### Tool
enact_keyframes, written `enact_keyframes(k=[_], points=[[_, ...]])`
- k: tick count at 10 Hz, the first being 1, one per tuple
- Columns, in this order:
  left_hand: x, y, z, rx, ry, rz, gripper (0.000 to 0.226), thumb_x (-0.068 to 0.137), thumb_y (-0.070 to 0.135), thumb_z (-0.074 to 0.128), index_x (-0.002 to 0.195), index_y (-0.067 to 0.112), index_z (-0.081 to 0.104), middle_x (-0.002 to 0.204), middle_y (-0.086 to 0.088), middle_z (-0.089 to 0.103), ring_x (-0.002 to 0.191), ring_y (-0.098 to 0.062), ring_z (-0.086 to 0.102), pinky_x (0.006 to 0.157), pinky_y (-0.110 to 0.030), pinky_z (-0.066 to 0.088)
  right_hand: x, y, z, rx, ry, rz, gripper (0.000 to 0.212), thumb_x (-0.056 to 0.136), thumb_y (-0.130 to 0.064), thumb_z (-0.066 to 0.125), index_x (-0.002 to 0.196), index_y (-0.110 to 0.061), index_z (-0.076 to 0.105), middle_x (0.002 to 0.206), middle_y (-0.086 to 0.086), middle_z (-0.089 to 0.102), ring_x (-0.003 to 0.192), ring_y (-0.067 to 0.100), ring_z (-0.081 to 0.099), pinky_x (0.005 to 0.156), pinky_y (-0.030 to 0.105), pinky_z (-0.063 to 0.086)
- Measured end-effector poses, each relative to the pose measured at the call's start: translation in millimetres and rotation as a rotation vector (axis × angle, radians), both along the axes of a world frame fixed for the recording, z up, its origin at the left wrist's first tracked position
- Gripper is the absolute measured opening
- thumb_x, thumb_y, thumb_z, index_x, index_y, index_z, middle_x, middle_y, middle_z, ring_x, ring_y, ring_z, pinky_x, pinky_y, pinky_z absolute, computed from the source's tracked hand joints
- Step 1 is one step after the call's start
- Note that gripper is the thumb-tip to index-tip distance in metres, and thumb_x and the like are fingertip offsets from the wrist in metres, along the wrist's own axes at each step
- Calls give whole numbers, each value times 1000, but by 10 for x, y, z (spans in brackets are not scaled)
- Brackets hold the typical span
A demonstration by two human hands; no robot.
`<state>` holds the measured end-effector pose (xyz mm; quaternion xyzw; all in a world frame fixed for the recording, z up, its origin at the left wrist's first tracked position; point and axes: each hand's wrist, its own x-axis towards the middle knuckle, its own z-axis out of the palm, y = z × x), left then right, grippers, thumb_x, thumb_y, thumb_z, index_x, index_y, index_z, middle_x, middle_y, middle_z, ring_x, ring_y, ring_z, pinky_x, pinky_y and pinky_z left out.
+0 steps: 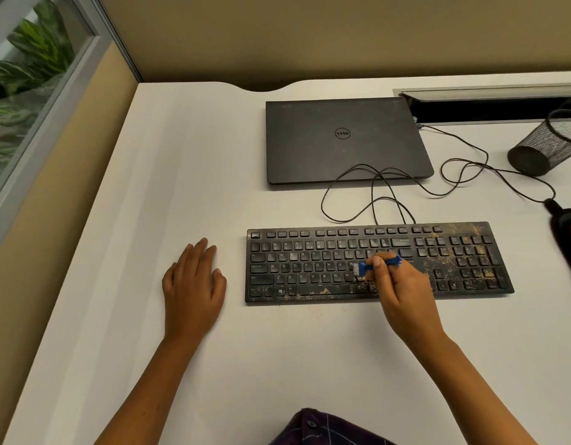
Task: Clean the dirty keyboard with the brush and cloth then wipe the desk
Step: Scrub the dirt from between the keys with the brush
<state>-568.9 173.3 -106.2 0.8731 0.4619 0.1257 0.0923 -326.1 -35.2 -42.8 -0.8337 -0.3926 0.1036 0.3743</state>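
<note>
The closed dark laptop (pixel 345 139) at about 12 o'clock on the white worktop (pixel 149 187) carries a round "DELL" logo on its lid, seen upside down from here. The black keyboard (pixel 310 268) shows white key legends: the QWERTY row, A S D F G H J, Z X C V B N M, "Caps Lock" and a Windows key on the bottom row.

The keyboard lies at the centre right of the worktop, just in front of the laptop, its thin black cable (pixel 374 194) looping between them. The left hand (pixel 194 284) lies flat on the worktop at 9 o'clock of the keyboard, near its left edge but apart from it, fingers straight and relaxed, holding nothing. The right hand (pixel 403 290) is over the keyboard's middle, fingers and thumb pinched round a small blue brush (pixel 377 264), whose pale bristles point to 9 o'clock and rest on the keys near K and L.

The keyboard is dusty, with sandy brown grit thick on the number pad and arrow keys at 3 o'clock and a trail along the space bar; the left letter keys look cleaner.

A black mesh pen cup (pixel 547 146) lies tipped at 2 o'clock.
</note>
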Motion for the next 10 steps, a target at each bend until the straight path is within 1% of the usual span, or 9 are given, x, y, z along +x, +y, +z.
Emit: enact_keyframes(k=[1,2,3,4,5,6,7,8,10], points=[[7,-3,2,0,-2,3,52,91,31,31,131,11,58,147,-6,48,138,-27,41,103,-51,35,45,2,-1,-73,16,20,59,90,-56,21,85,-13,61,69,1,62,65,17,59,58,43,49],[9,-2,3,0,-7,0,52,91,31,31,130,11,58,147,-6,49,138,-27,41,103,-51,34,123,-4,19,-56,56,-17,62,89,-57,23,83,-9,62,68,2,62,64,19,59,58,44,49],[6,-1,1,4,-9,-1,52,91,31,31,130,11,58,146,-7,49,138,-27,41,103,-51,35,107,5,45,-34,44,-1,51,95,-49,29,86,-12,64,70,2,63,66,18,60,60,43,50],[10,-6,4,7,-11,-1,52,91,31,31,130,11,58,146,-7,49,137,-27,42,102,-51,35,74,41,66,-159,97,67,38,99,-33,37,86,-9,64,73,5,65,70,22,62,64,43,50],[10,-7,5,8,-12,2,52,91,31,31,130,11,58,146,-7,49,137,-27,42,102,-51,35,118,59,92,-146,101,33,37,98,-30,38,81,-8,61,70,6,64,67,22,60,62,43,49],[4,-4,2,10,-12,-1,52,91,31,31,130,11,58,146,-7,49,137,-27,42,102,-51,35,138,45,123,-89,62,91,40,98,-38,34,88,-12,62,71,-1,62,66,13,58,59,35,47],[4,-2,-2,7,-10,1,52,91,31,31,130,11,58,146,-6,49,137,-27,42,103,-51,35,111,39,120,-186,-23,217,42,98,-43,29,91,-16,61,76,-5,60,71,11,54,62,32,45],[1,-1,-6,9,-9,4,52,91,31,32,131,11,58,147,-6,49,137,-27,42,103,-51,35,174,77,154,-288,-58,271,45,92,-45,24,86,-16,58,78,-3,60,75,15,53,66,33,44],[8,1,-8,10,-7,0,51,91,31,32,131,11,58,146,-7,49,137,-27,42,102,-51,35,149,65,119,-147,-41,184,45,97,-42,27,92,-14,62,82,-1,64,76,16,59,67,35,48]])
